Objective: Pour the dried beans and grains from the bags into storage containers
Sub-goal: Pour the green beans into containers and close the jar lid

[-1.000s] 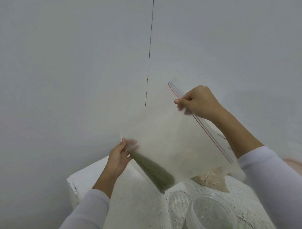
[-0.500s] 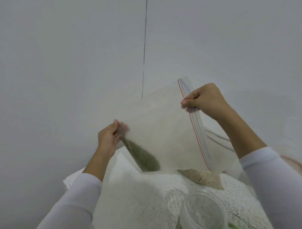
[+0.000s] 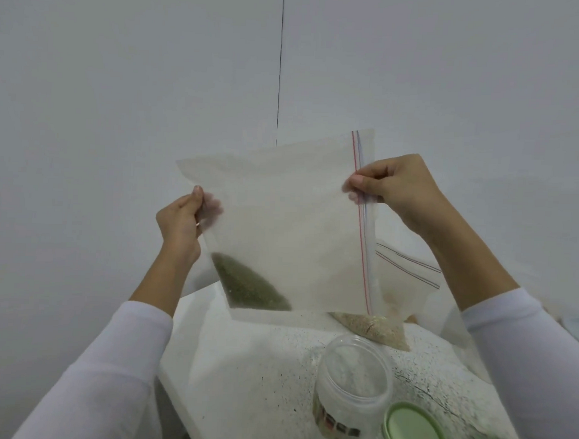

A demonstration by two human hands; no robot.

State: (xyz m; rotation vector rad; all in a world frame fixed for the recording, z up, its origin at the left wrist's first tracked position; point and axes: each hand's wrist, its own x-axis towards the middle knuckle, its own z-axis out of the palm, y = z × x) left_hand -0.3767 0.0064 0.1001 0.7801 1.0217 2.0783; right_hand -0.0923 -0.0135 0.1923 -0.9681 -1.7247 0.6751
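At frame centre, left hand (image 3: 180, 220) and right hand (image 3: 389, 183) pinch a zip bag (image 3: 288, 226) of green grains above the open jar (image 3: 352, 390), whose label is unreadable

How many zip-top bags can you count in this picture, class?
2: one zip-top bag with green grain is held up in both hands; the second bag, with pale grain, stands on the table behind it, partly hidden. Others may be out of view.

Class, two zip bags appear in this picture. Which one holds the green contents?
The zip bag held up in both hands, with green grains heaped in its lower corner. The other bag lies on the table behind it and holds pale beige grains.
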